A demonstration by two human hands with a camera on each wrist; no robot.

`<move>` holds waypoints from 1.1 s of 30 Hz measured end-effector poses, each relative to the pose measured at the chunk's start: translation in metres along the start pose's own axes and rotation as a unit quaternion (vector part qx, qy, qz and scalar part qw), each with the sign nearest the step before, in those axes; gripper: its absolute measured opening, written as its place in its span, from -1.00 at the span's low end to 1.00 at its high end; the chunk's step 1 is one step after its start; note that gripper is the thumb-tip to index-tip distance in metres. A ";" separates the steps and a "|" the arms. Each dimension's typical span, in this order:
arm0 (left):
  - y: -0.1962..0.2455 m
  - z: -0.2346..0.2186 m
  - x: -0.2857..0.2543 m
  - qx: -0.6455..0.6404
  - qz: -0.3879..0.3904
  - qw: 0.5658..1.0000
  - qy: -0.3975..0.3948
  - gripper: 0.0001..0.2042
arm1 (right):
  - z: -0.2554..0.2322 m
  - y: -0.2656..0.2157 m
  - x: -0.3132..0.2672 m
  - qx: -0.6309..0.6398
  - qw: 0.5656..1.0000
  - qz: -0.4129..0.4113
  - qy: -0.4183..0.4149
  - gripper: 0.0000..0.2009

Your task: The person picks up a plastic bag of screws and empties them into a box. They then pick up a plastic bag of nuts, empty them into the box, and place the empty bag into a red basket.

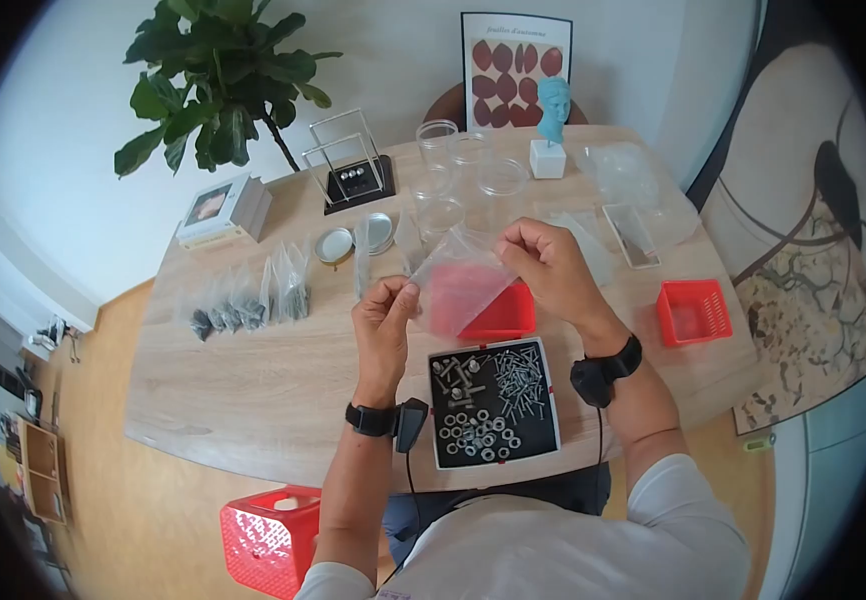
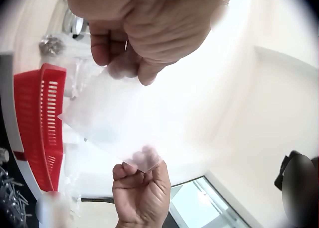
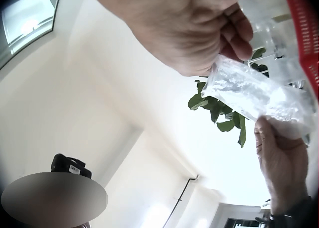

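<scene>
Both hands stretch a clear plastic bag point(image 1: 458, 285) above the near part of the table. The left hand point(image 1: 384, 325) pinches its left edge between thumb and fingers; the right hand point(image 1: 550, 272) pinches its upper right corner. In the left wrist view the bag point(image 2: 107, 113) spans from the left hand point(image 2: 144, 34) to the right hand point(image 2: 142, 193). The right wrist view shows the bag point(image 3: 249, 91) looking empty. Behind and below it stands a red basket point(image 1: 503, 312). Nearer the body, a black tray point(image 1: 493, 458) holds bolts, screws and nuts point(image 1: 466, 432).
Filled small bags point(image 1: 243, 312) stand in a row at the left. Round tins point(image 1: 335, 246), clear jars point(image 1: 437, 145), a Newton's cradle point(image 1: 358, 180) and a blue bust point(image 1: 554, 110) stand farther back. Another red basket point(image 1: 694, 312) is at the right, near a clear box point(image 1: 633, 237).
</scene>
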State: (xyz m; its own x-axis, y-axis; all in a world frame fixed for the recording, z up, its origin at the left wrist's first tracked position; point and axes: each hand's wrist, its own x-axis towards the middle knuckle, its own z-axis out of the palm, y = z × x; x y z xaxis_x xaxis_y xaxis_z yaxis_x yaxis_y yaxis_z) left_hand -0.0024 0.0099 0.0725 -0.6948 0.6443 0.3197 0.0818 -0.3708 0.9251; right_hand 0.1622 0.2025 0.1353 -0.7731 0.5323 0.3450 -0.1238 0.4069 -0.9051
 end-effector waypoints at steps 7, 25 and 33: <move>0.044 0.001 -0.005 0.147 -0.033 0.988 -0.038 -0.89 | 0.010 -0.006 -0.006 0.020 0.998 -0.062 -0.027 -0.67; 0.044 0.040 -0.018 0.068 -0.011 0.997 0.037 -0.84 | 0.005 -0.013 -0.004 0.036 0.997 -0.061 -0.014 -0.70; 0.022 0.036 -0.013 0.006 -0.024 0.997 0.071 -0.76 | 0.007 -0.007 -0.002 -0.034 0.982 -0.140 0.125 -0.57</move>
State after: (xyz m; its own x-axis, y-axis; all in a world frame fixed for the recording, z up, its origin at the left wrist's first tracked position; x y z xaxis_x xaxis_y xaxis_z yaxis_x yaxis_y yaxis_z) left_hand 0.0343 0.0178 0.0967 -0.7922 0.5599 0.2427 0.0531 -0.3330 0.9414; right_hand 0.1607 0.1935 0.1391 -0.5367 0.5554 0.6352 -0.2613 0.6064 -0.7510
